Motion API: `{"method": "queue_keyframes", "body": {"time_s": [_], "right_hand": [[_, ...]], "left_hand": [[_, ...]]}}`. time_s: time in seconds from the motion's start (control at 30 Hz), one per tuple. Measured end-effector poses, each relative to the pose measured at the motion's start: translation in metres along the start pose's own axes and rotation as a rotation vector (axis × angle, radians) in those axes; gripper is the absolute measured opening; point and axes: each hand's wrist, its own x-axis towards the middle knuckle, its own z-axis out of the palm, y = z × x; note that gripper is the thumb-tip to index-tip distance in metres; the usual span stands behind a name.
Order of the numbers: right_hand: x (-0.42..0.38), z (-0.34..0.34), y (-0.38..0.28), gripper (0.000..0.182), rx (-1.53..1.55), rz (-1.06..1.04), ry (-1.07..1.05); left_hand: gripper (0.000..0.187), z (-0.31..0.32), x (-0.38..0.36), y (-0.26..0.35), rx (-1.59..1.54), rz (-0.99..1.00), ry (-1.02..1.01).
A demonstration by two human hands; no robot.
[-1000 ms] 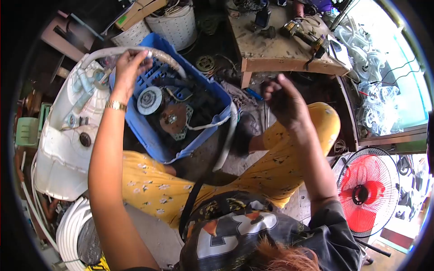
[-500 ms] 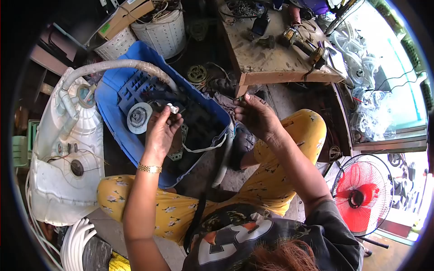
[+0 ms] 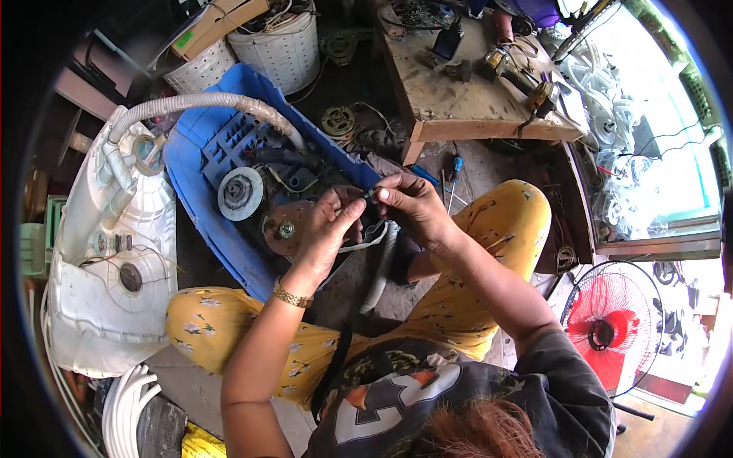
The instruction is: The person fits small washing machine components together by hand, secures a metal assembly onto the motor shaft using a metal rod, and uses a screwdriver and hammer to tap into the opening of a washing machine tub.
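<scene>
My left hand [image 3: 330, 229], wearing a gold watch band, and my right hand [image 3: 418, 211] meet above the near right rim of a blue plastic casing [image 3: 237, 263]. Both are closed, with fingertips pinched together around something small and dark that I cannot make out. Inside the casing, left of my hands, lie a pale grey round wheel [image 3: 240, 194] and a rusty round metal part [image 3: 286, 228] with a bolt at its centre. A ribbed grey hose [image 3: 200, 100] arches into the casing from the left. Below my fingers runs a white cable [image 3: 365, 243].
A white plastic tub part [image 3: 99, 320] lies on the left. Screwdrivers [image 3: 456, 166] rest on the floor beyond my right hand, below a wooden table [image 3: 466, 99] bearing tools. A red-bladed fan [image 3: 611, 328] stands at right. White perforated baskets [image 3: 279, 57] are behind.
My left hand has moved right and nearer to me, its white piece no longer visible. My right hand has come down and left to meet it. The rusty part and screwdrivers are now uncovered.
</scene>
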Motion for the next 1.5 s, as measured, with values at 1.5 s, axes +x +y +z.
{"method": "queue_keyframes", "body": {"time_s": [1.5], "right_hand": [[0.007,0.002,0.014,0.025,-0.378,0.127,0.058]], "left_hand": [[0.075,0.007,0.005,-0.02,0.752,0.626,0.074]]}}
